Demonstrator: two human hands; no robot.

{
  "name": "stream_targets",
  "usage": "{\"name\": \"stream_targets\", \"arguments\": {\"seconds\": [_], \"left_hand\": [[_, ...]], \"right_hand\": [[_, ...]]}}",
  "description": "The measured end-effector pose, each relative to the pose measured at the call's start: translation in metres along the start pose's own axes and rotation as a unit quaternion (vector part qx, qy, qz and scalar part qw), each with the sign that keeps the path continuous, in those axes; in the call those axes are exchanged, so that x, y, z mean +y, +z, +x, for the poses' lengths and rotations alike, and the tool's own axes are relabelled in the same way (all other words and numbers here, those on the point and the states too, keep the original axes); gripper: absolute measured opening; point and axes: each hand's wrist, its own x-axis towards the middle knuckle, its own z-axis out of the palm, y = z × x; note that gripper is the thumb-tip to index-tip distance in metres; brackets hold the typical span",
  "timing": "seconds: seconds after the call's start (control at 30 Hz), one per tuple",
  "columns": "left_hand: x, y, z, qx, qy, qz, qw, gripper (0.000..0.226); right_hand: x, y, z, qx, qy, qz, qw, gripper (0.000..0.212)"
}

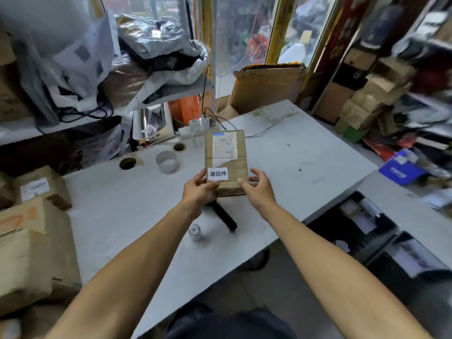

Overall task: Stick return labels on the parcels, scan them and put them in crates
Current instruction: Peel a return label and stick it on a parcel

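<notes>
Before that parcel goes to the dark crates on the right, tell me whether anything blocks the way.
Nothing visible does. Both the left hand and right hand hold the parcel above the table. Between it and the crates, past the table's right edge, lies only bare tabletop. The tape roll sits off to the left.

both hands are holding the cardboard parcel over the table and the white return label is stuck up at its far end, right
Not quite. The head view shows the left hand and right hand holding the parcel, but the return label sits at its near end, by the left thumb.
</notes>
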Motion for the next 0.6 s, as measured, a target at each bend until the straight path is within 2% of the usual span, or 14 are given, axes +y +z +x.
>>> {"name": "stream_targets", "arguments": {"seconds": [0.13,0.23,0.47,0.6], "left_hand": [[-0.008,0.068,-0.001,-0.063,0.003,0.029,0.998,0.058],[-0.022,0.126,-0.002,-0.104,-0.008,0.048,0.993,0.059],[-0.075,0.266,-0.018,-0.182,-0.045,0.091,0.978,0.064],[-0.112,0.333,-0.028,-0.227,-0.083,0.11,0.964,0.057]], "right_hand": [[0.024,-0.067,-0.002,0.059,0.022,0.024,0.998,0.064],[0.053,-0.124,-0.011,0.099,0.052,0.067,0.991,0.076],[0.144,-0.263,-0.035,0.173,0.121,0.117,0.971,0.029],[0.183,-0.328,-0.053,0.215,0.152,0.132,0.956,0.019]]}}
